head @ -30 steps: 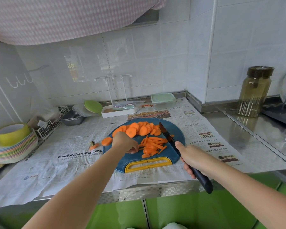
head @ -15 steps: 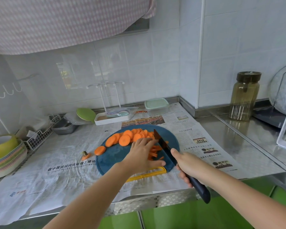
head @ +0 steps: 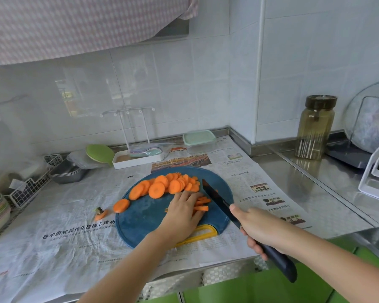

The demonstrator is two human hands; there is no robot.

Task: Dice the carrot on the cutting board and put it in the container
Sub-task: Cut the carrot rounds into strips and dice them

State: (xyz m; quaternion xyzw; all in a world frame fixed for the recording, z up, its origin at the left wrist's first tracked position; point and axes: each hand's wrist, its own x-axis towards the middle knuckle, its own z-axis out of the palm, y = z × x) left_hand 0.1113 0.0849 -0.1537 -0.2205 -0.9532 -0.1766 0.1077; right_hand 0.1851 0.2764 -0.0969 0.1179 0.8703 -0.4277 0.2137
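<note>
Some carrot strips (head: 202, 205) lie on the board (head: 144, 217) under the flat, straight fingers (head: 190, 197) of the left hand (head: 183, 213); the right hand (head: 260, 228) grips the knife (head: 217, 197) just beside them.

Glossy steel counter (head: 315, 184), matt newspaper (head: 59, 243)
</note>
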